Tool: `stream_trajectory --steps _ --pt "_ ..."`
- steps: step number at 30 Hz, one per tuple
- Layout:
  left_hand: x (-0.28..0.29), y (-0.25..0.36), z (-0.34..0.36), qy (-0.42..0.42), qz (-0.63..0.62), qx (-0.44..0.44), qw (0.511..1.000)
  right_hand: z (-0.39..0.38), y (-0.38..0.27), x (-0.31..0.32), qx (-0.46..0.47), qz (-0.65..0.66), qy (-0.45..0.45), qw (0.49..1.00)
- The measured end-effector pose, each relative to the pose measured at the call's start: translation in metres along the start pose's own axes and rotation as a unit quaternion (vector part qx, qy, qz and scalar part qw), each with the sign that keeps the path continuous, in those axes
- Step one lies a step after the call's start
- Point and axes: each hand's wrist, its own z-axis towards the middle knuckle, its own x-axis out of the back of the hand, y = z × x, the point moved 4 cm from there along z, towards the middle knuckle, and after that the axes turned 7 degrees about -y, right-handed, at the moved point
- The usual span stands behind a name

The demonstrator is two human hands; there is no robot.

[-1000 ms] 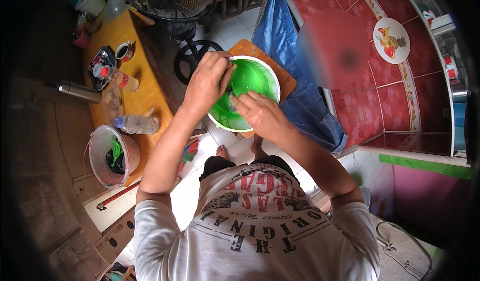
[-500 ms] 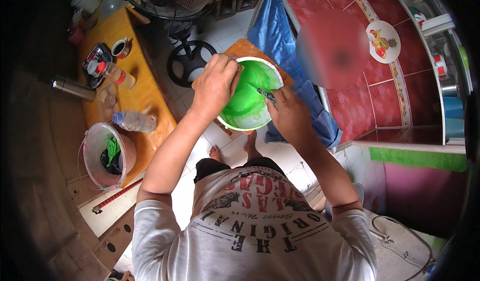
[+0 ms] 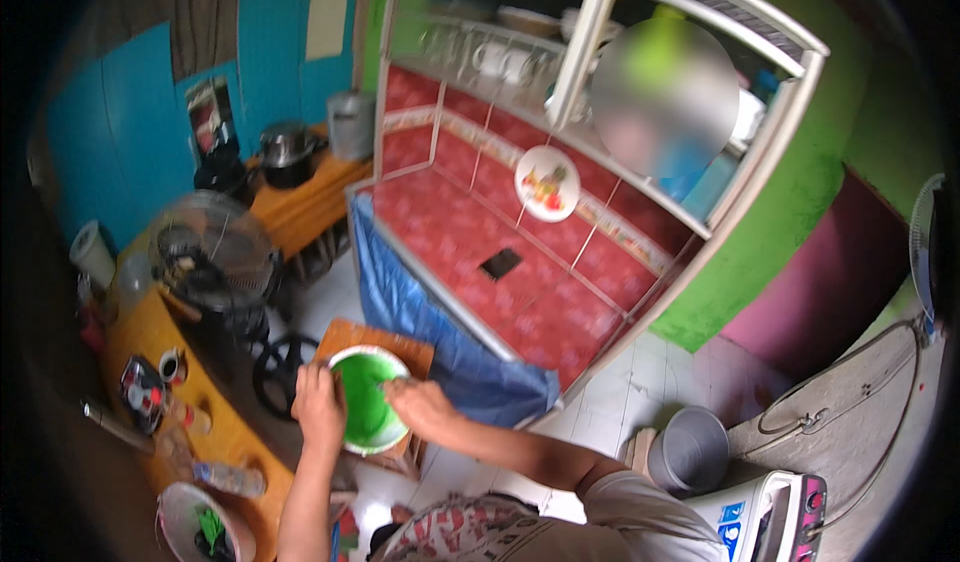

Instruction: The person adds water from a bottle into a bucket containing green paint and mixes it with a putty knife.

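Observation:
My left hand (image 3: pixel 319 397) grips the left rim of a white-rimmed bucket (image 3: pixel 372 445) whose inside is coated bright green. At the bucket's right side, my right hand (image 3: pixel 418 403) is closed on a small tool, its dark handle largely hidden by my fingers. Whatever end of the tool is in the green material cannot be made out now. Under the bucket is a square wooden stool (image 3: pixel 337 336), beside a blue tarp (image 3: pixel 385 267).
Left: yellow table (image 3: pixel 230 444) with bottles, mug and pail (image 3: pixel 175 527); standing fan (image 3: pixel 210 257). Ahead: red tiled counter (image 3: pixel 560 312) with dark phone-like object (image 3: pixel 501 263), plate (image 3: pixel 547 184) and cabinet (image 3: pixel 480 37). Right: grey tub (image 3: pixel 688 450), white appliance (image 3: pixel 755 507), hose (image 3: pixel 870 342).
The view has swung upward, bringing cabinet, walls and appliance in. Since a second ago, my right hand has shifted from the bucket's middle to its right side; my left stays on the rim.

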Motion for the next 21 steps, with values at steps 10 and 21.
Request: stream_trajectory --steps 10,21 --pt "0.001 0.034 -0.010 -0.005 -0.002 0.018 1.000 -0.021 -0.002 -0.029 0.016 0.058 -0.154 0.986" --pt "-0.005 0.019 -0.019 -0.012 -0.006 0.015 1.000 -0.031 -0.036 -0.026 0.002 0.232 -0.131 0.964"
